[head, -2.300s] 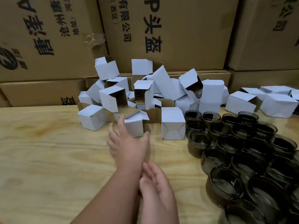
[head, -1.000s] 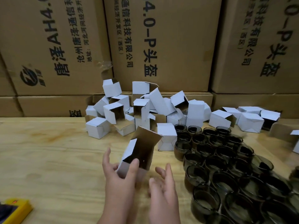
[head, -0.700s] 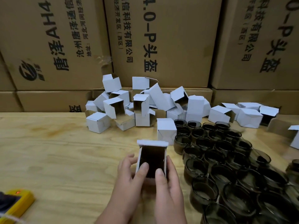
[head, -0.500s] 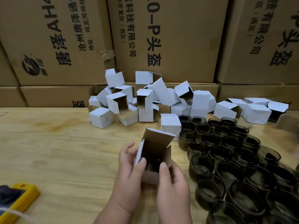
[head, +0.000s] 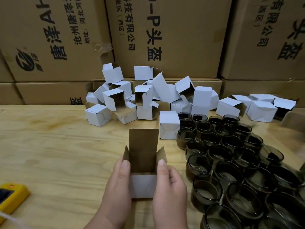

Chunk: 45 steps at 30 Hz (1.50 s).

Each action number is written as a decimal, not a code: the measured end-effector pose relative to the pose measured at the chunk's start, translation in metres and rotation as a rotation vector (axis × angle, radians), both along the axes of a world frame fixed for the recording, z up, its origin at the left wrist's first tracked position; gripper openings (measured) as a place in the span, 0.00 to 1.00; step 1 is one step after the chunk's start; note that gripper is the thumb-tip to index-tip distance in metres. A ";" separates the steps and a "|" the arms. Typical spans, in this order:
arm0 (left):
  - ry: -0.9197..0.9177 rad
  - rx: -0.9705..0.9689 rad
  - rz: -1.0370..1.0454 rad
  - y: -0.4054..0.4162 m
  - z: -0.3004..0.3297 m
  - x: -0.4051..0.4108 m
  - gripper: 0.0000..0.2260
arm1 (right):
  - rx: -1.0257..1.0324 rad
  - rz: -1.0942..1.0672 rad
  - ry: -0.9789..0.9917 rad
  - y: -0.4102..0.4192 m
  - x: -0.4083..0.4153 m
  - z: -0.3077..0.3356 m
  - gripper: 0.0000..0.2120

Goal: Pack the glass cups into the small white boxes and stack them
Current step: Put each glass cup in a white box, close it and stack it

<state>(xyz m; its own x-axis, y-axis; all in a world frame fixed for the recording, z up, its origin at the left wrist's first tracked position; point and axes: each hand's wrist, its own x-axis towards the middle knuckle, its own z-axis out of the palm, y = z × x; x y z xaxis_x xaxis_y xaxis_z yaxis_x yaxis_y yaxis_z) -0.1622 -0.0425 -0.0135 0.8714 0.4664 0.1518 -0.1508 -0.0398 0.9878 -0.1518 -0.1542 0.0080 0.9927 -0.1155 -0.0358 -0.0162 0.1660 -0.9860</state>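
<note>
A yellow device (head: 11, 196) lies at the counter's (head: 49, 154) left edge. My left hand (head: 118, 182) and right hand (head: 170, 184) each clasp a side of the open small white box (head: 142, 184) near the front edge, top flap upright. Dark glass cups (head: 231, 154) crowd the right side.

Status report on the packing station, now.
Both hands, left hand and right hand, grip one open white box, flaps up, empty. Glass cups unpacked at right. Nothing blocking.

Light plywood table (head: 49, 154): dark smoked-glass cups (head: 231, 154) right, small white cardboard boxes (head: 145, 100) behind them, yellow device (head: 11, 195) far left.
</note>
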 end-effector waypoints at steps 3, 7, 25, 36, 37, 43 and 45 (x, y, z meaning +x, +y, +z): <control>-0.018 -0.064 0.101 -0.008 0.004 0.010 0.31 | 0.007 -0.019 0.011 -0.002 0.001 0.003 0.16; -0.063 -0.014 0.180 -0.012 0.008 0.014 0.23 | 0.046 -0.056 0.021 -0.004 0.004 0.006 0.16; -0.239 0.538 0.061 0.018 0.023 0.020 0.25 | -0.167 -0.047 -0.100 0.002 0.036 -0.007 0.15; 0.022 0.300 -0.157 0.020 0.027 0.012 0.31 | -0.311 0.024 -0.120 0.005 0.023 -0.007 0.16; 0.029 0.286 -0.165 0.022 0.026 0.013 0.33 | -0.331 0.025 -0.126 0.005 0.023 -0.008 0.17; 0.056 0.292 -0.211 0.025 0.024 0.013 0.38 | -0.457 0.015 -0.196 0.003 0.021 -0.011 0.20; 0.056 0.339 -0.200 0.025 0.024 0.011 0.43 | -0.478 0.013 -0.212 0.002 0.020 -0.011 0.23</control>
<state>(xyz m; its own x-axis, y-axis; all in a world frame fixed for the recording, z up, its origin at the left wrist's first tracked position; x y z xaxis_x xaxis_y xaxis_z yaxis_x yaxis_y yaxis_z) -0.1515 -0.0178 0.0106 0.9514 0.2177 0.2179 -0.1351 -0.3407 0.9304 -0.1321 -0.1521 -0.0029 0.9738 -0.0571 0.2202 0.1934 -0.3025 -0.9333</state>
